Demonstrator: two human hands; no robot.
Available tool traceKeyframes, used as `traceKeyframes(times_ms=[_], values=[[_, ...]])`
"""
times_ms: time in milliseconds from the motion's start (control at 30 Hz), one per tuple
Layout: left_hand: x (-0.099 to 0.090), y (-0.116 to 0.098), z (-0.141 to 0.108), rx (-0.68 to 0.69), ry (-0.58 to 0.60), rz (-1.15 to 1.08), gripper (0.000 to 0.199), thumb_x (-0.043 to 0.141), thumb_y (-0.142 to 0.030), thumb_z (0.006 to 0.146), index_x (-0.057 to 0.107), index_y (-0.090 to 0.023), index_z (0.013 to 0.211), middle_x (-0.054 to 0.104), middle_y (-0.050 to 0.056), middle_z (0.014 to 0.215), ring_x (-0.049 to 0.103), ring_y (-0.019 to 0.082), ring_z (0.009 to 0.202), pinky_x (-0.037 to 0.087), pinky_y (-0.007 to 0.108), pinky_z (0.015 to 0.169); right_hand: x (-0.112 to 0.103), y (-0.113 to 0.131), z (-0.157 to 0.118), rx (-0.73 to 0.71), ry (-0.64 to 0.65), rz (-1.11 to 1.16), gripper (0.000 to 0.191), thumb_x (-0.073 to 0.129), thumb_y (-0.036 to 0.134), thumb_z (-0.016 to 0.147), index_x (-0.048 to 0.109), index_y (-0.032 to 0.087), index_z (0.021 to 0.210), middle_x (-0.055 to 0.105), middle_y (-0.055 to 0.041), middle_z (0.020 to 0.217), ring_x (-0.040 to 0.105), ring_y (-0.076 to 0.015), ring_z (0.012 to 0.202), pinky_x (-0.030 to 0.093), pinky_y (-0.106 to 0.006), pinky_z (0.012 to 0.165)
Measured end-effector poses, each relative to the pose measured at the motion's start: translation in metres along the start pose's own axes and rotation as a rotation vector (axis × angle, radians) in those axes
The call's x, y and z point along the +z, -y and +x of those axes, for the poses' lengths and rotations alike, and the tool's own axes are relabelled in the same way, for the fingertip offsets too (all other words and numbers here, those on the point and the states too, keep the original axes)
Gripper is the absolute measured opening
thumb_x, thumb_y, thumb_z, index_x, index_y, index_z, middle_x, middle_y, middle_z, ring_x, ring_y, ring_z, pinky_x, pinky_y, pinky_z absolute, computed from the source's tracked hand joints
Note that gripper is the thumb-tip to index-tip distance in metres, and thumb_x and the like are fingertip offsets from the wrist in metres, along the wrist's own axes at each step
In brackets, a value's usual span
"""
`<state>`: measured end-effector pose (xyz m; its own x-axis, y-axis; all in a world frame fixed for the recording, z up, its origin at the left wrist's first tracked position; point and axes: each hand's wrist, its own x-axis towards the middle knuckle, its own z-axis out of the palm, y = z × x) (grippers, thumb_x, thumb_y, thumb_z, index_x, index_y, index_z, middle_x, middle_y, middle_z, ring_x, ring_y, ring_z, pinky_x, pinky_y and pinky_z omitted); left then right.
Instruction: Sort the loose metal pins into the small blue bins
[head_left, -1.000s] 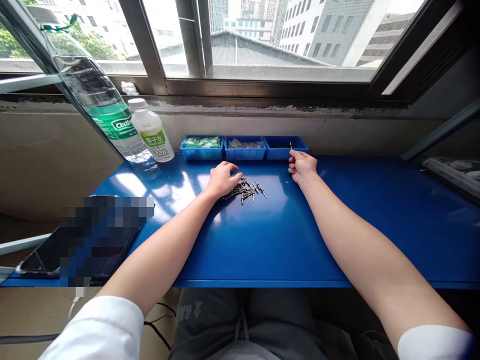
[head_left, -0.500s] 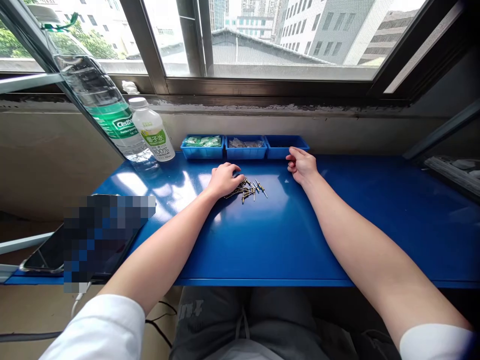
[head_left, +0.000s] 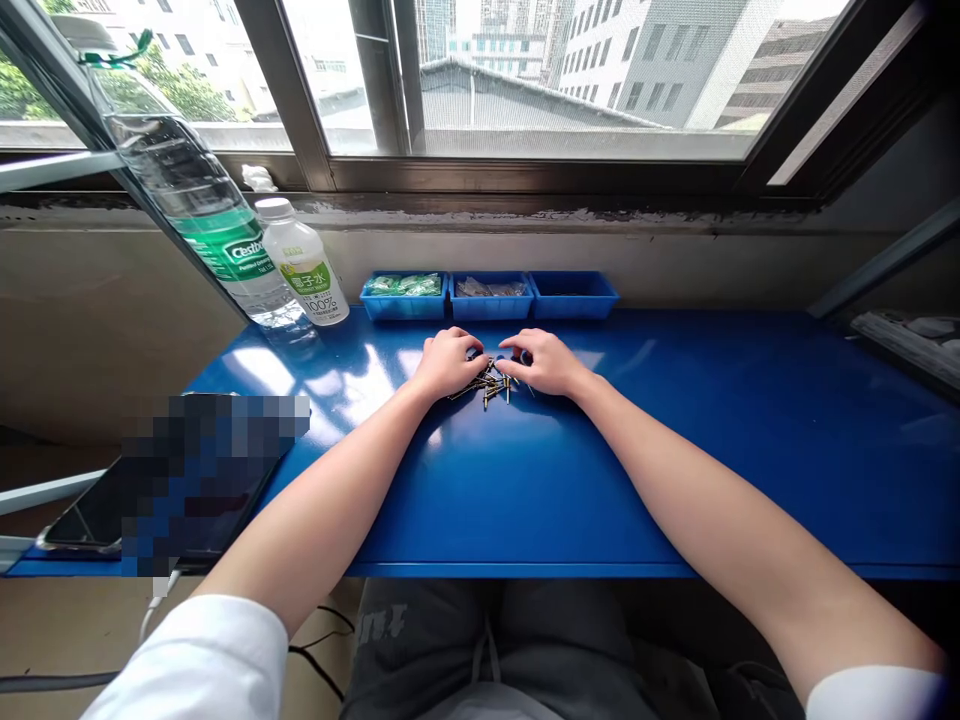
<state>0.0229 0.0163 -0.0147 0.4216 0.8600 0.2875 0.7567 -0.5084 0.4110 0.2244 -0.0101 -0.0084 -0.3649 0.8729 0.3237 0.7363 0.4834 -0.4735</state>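
Note:
A small pile of brass-coloured pins or screws [head_left: 487,387] lies on the blue metal tabletop [head_left: 525,490], just below the middle of the row of bins. My left hand [head_left: 448,362] rests at the pile's left side with its fingers curled down. From the right, my right hand [head_left: 544,362] reaches the pile, its fingertips and thumb curved over the pile's upper right edge. Nothing shows held in my left hand. The fingertips of my right hand hide whatever lies under them.
Three blue plastic bins [head_left: 405,297] [head_left: 491,297] [head_left: 574,296] stand along the wall; the left two hold packets. A large water bottle [head_left: 217,235] and a small bottle [head_left: 304,262] stand at the far left. A phone [head_left: 82,525] lies at the near left, partly pixelated.
My right hand has moved left from the rightmost bin to the pile, and the small pin it held a second ago no longer shows. My left hand has hardly moved.

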Motion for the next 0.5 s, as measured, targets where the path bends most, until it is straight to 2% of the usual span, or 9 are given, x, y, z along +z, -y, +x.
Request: traceKeyframes(times_ms=[100,233,500], values=[[-0.001,-0.001,-0.001,0.006,0.003,0.002,0.032,0.052,-0.044,0.083,0.073,-0.024,0.095,0.064,0.009,0.107,0.055,0.029,0.105,0.042,0.044,0.092,0.002,0.009,-0.002,-0.072,0.092,-0.040,0.044,0.059,0.051,0.081,0.069,0.020,0.110,0.062,-0.0091,0.094,0.056,-0.0207,0.085,0.043,-0.030,0.072],[-0.002,0.000,-0.001,0.018,0.005,-0.002,0.032,0.051,-0.045,0.083,0.074,-0.025,0.094,0.064,0.008,0.107,0.056,0.028,0.105,0.043,0.042,0.091,0.005,0.015,-0.004,-0.078,0.105,-0.061,0.039,0.057,0.045,0.084,0.068,0.020,0.112,0.061,-0.0087,0.094,0.056,-0.0198,0.086,0.043,-0.029,0.074],[-0.001,0.001,-0.001,0.067,0.006,-0.049,0.028,0.052,-0.041,0.083,0.076,-0.028,0.087,0.066,0.006,0.105,0.057,0.026,0.101,0.044,0.041,0.090,0.011,0.012,-0.002,-0.041,0.066,0.027,0.020,0.058,0.032,0.084,0.072,0.019,0.091,0.065,-0.0061,0.088,0.058,-0.0155,0.075,0.041,-0.027,0.069]])
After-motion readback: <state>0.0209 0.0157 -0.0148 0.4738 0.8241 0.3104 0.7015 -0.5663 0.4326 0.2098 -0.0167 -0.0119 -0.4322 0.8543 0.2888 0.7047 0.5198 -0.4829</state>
